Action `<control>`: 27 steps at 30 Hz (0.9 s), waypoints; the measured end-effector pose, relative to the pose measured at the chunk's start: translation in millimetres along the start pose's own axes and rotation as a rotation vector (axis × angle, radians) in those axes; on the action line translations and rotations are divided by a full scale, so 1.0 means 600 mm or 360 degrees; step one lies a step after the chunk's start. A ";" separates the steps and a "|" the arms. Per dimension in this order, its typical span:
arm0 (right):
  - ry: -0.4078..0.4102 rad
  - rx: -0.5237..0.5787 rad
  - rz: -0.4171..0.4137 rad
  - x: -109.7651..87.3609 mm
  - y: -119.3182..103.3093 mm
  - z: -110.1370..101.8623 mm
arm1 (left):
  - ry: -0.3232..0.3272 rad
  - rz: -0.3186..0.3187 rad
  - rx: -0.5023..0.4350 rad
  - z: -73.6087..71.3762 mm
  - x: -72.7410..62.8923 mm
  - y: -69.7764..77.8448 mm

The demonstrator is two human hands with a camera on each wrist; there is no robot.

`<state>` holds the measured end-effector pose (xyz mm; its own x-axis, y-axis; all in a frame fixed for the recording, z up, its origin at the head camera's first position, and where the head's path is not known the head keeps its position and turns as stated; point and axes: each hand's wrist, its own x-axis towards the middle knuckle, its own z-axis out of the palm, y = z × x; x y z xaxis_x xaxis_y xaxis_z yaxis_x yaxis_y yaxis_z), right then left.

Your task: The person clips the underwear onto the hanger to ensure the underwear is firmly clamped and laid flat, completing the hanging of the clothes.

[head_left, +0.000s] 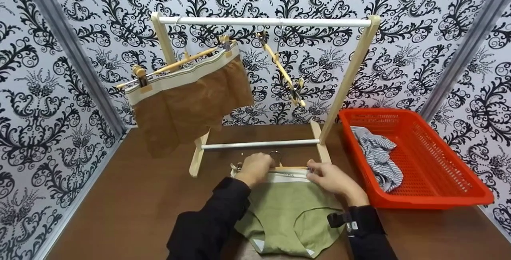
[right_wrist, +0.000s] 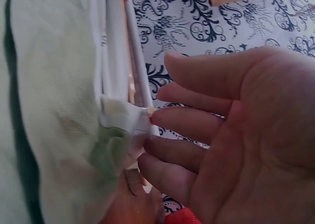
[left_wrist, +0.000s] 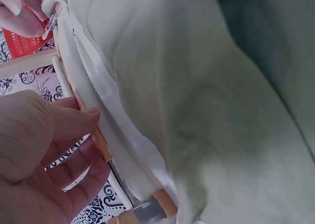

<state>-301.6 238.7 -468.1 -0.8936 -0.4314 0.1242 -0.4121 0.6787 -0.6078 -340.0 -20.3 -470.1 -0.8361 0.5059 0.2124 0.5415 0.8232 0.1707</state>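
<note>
A pair of green underpants (head_left: 279, 208) with a white waistband lies on the table, its waist edge away from me. Along that edge runs a wooden clip hanger (head_left: 293, 167); its metal hook points toward the rack. In the left wrist view, a clip (left_wrist: 150, 210) bites the waistband near one end. My left hand (head_left: 255, 169) pinches the hanger bar between thumb and fingers. At the waistband's right corner is my right hand (head_left: 333, 178). The right wrist view shows its fingers (right_wrist: 189, 123) nearly straight at the bunched corner, the thumb apart; the clip there is mostly hidden.
A rack with a white top rail (head_left: 239, 21) stands behind the hands. Brown shorts (head_left: 191, 96) hang at its left, and a bare clip hanger (head_left: 281, 68) hangs right of them. A red basket (head_left: 423, 201) at the right holds a striped grey cloth (head_left: 375, 158).
</note>
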 end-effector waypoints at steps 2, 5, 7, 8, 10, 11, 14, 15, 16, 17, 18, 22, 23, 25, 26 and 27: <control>-0.0025 0.0030 -0.0012 0.000 -0.001 0.002 | 0.0019 0.0001 0.0008 0.000 0.001 0.000; -0.0034 0.0059 -0.0012 0.000 -0.003 0.003 | 0.0037 0.0004 0.0031 -0.002 0.001 -0.001; -0.0034 0.0055 0.0000 0.000 -0.004 0.004 | 0.0046 0.0008 0.0062 -0.001 0.000 -0.002; -0.0030 0.0052 0.0012 0.001 -0.005 0.004 | 0.0053 0.0011 0.0068 0.000 0.000 -0.002; 0.0000 0.0033 0.0044 0.001 -0.006 0.004 | 0.0065 0.0021 0.0075 0.001 -0.002 -0.004; 0.0023 0.0019 0.0065 0.001 -0.006 0.004 | 0.0071 0.0022 0.0073 0.001 -0.003 -0.005; 0.0127 -0.0018 0.0131 0.002 -0.004 0.001 | 0.0082 0.0021 0.0041 -0.002 -0.005 -0.006; 0.0162 -0.0036 0.0147 0.003 -0.004 0.000 | 0.0081 0.0022 0.0044 -0.004 -0.004 -0.006; 0.0197 -0.0056 0.0161 0.003 -0.004 -0.002 | 0.0083 0.0024 0.0046 -0.008 -0.004 -0.005; 0.0228 -0.0072 0.0176 0.004 -0.004 -0.005 | 0.0092 0.0028 0.0057 -0.011 -0.003 -0.004; 0.0267 -0.0087 0.0186 0.004 -0.006 -0.008 | 0.0107 0.0036 0.0068 -0.016 -0.001 -0.003; 0.0455 -0.0137 0.0234 0.004 -0.021 -0.022 | 0.0178 0.0066 0.0127 -0.036 0.005 0.005; 0.0514 -0.0130 0.0248 0.002 -0.026 -0.028 | 0.0203 0.0071 0.0139 -0.041 0.006 0.007; 0.0668 -0.0147 0.0244 -0.001 -0.037 -0.038 | 0.0235 0.0076 0.0149 -0.051 0.007 0.011; 0.0744 -0.0165 0.0222 -0.004 -0.042 -0.045 | 0.0260 0.0083 0.0157 -0.056 0.007 0.013; 0.0810 -0.0176 0.0199 -0.007 -0.047 -0.051 | 0.0289 0.0095 0.0157 -0.061 0.007 0.015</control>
<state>-292.1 239.8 -427.5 -0.8990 -0.0189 0.4375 -0.2887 0.7768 -0.5597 -335.2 -20.2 -432.2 -0.7682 0.5073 0.3905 0.5709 0.8189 0.0593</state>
